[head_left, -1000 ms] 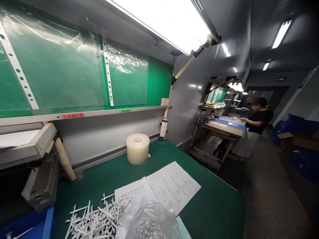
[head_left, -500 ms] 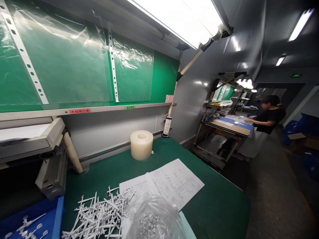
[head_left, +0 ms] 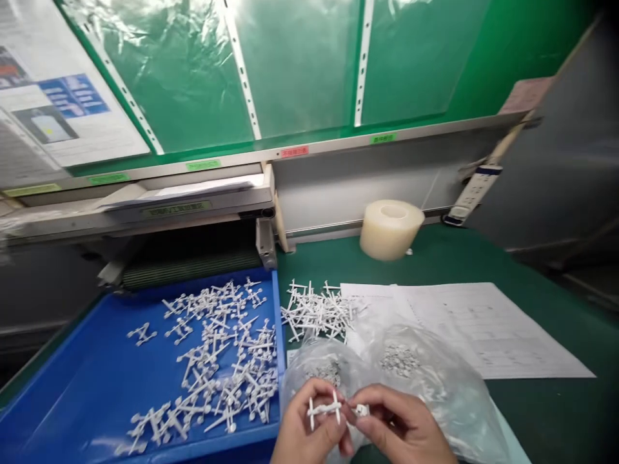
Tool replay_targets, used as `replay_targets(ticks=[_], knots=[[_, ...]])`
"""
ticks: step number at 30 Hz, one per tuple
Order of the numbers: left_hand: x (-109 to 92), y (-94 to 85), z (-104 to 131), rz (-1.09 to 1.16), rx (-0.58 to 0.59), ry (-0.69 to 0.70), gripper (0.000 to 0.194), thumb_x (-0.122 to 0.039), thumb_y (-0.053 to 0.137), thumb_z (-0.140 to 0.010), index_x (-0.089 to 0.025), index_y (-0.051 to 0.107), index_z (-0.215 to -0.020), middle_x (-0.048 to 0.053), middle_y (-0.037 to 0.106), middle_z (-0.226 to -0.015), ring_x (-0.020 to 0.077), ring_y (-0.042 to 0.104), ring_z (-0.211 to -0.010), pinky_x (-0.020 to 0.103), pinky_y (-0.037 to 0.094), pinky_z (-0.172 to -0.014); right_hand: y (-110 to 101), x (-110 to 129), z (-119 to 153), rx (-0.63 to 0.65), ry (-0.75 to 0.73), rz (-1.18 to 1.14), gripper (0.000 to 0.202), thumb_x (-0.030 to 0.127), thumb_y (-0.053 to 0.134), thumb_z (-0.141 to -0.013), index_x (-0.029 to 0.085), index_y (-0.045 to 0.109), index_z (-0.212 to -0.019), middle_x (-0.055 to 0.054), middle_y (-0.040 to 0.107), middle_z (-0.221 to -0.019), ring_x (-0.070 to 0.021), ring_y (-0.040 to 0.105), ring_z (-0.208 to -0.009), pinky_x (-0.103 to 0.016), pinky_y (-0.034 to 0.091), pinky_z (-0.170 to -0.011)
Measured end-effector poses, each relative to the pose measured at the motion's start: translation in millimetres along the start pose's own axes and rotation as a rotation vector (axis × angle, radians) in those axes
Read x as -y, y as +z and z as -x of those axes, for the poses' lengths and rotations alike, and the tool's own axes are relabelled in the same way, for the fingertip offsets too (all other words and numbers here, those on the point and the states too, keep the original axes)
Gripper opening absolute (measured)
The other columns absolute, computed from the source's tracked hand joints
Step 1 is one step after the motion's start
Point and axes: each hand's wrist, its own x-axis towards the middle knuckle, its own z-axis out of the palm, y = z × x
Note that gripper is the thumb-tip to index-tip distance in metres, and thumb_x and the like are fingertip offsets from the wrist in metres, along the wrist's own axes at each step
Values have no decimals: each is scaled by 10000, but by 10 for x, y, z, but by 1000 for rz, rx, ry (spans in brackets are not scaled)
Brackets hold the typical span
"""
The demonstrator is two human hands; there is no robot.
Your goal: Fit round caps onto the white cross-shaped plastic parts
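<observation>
Low in the head view, my left hand (head_left: 304,435) is closed on a white plastic piece (head_left: 323,408) with a bar and two thin cross pins. Beside it, my right hand (head_left: 406,425) pinches a small whitish part (head_left: 361,410), close to the piece's right end. Whether the two touch is hard to make out. Just behind the hands lie a clear bag (head_left: 302,364) and a larger clear bag (head_left: 454,399), both with small grey parts inside. Further back is a heap of white plastic pins (head_left: 319,312).
At left stands a blue tray (head_left: 91,367) holding many white pieces, in front of a conveyor belt (head_left: 188,261). Printed sheets (head_left: 507,341) lie on the green table (head_left: 546,303). A tape roll (head_left: 391,232) and a power strip (head_left: 474,196) are at the back.
The view has turned left and downward. Both my hands, the held parts and much more of the blue tray now show; the distant co-worker is out of view.
</observation>
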Motion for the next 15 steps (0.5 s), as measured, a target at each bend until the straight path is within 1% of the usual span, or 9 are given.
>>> replay_targets(ticks=[1,3,5,6,10,13,15], knots=[[0,1,-5,81,43,-22,404,-445,783,-614,-146,567,-778,-19,584,-584,65,529,-445,168,368,-468,0,30,9,8,-29,43,189,400,620,-790,230,703,-789,20,586,-582,-114,462,-502,-224,344,-490],[-9,8,5,165,93,-53,408,-418,798,-609,-142,567,-804,-25,566,-582,59,530,-460,161,364,-472,2,83,32,67,-69,83,148,355,596,-817,258,706,-832,2,649,-633,-143,546,-535,-229,401,-515],[-16,14,24,208,115,-84,413,-402,807,-604,-142,563,-812,-27,557,-586,57,531,-468,157,360,-472,12,116,47,100,-106,94,134,314,579,-835,284,704,-872,4,668,-650,-159,598,-570,-228,441,-544],[-15,15,30,224,118,-96,414,-398,809,-603,-141,560,-812,-28,554,-588,55,530,-471,154,357,-471,18,123,50,94,-128,106,134,297,576,-839,294,704,-879,8,668,-648,-159,608,-571,-224,448,-544],[-2,18,29,245,88,-95,411,-388,818,-592,-139,550,-779,-29,552,-595,44,517,-472,146,354,-468,24,102,42,38,-239,248,149,270,570,-845,286,704,-908,6,640,-621,-148,586,-517,-217,430,-485],[1,20,28,244,64,-84,422,-370,836,-566,-136,550,-768,-30,549,-604,41,506,-482,148,361,-479,14,85,38,74,-307,375,161,249,546,-858,249,694,-922,-8,623,-614,-147,578,-511,-217,421,-473],[-1,18,34,248,57,-68,426,-368,837,-565,-137,544,-770,-30,546,-612,37,486,-482,152,356,-481,14,94,40,101,-340,418,174,219,529,-858,233,678,-946,-5,610,-606,-139,566,-494,-212,412,-463]])
